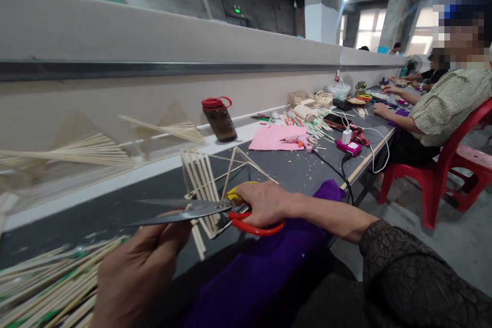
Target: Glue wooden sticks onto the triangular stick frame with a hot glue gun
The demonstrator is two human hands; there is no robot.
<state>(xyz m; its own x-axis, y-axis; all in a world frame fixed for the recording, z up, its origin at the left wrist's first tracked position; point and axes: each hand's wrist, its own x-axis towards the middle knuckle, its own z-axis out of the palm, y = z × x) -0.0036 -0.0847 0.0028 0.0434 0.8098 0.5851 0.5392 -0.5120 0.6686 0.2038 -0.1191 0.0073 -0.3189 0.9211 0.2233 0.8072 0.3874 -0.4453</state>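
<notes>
My right hand grips a pair of scissors by its red and yellow handles. The blades point left and are spread apart, crossing just over the fingers of my left hand. Those fingers are bent closed at the left edge of a stick structure, glued from thin pale wooden sticks; the blades partly hide the fingertips. A fan of parallel sticks makes up its left side, and thin sticks form angled frames to the right. Purple cloth lies below my right forearm.
Loose sticks are heaped at the lower left. Fan-shaped stick pieces lean along the wall. Beyond stand a red-lidded bottle and a pink sheet with a glue gun and its cord. A person sits at the right.
</notes>
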